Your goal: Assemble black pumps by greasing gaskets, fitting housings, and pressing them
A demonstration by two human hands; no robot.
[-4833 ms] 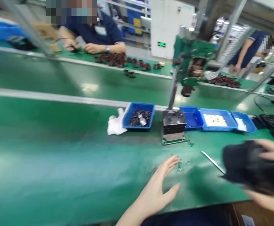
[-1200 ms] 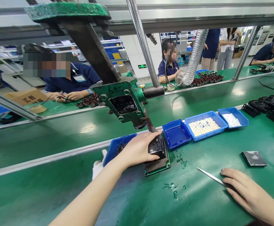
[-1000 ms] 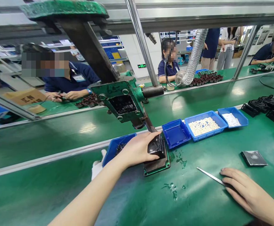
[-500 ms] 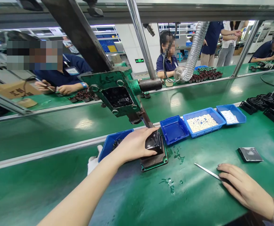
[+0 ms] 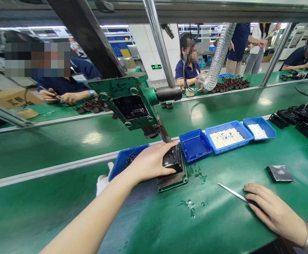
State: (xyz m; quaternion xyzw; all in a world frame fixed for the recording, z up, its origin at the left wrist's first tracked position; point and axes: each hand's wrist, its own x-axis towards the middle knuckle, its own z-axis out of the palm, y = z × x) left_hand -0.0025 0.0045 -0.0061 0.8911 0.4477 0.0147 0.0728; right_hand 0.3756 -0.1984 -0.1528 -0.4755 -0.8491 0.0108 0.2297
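Up against a dark square block (image 5: 172, 158), the fingers (image 5: 162, 152) of the left hand (image 5: 150, 163) lie straight and close together, pressed over its near side rather than curled around it. That block stands on a metal base plate (image 5: 172, 184) with a green edge, directly below the tip of a green hand press (image 5: 129, 102), whose slanted arm reaches down to it. Off to the right, the right hand (image 5: 272, 208) rests on the desk (image 5: 50, 211) with its fingers half curled over the end of a slim metal spatula (image 5: 232, 192); whether they grip it cannot be told. A silver bangle (image 5: 307, 236) circles that wrist.

Beside the left wrist, a white glove (image 5: 102, 185) lies against a blue bin (image 5: 118, 165) of small dark parts. Past the block sit a blue tray (image 5: 195, 145), a blue tray of white beads (image 5: 226, 138) and a blue tray holding a white packet (image 5: 259, 127). Green smears (image 5: 200, 175) mark the desk near the plate, a flat black square (image 5: 279, 173) lies just above the right hand, and black moulded parts (image 5: 299, 120) crowd the far right. Co-workers (image 5: 188, 60) sit at the desk beyond.
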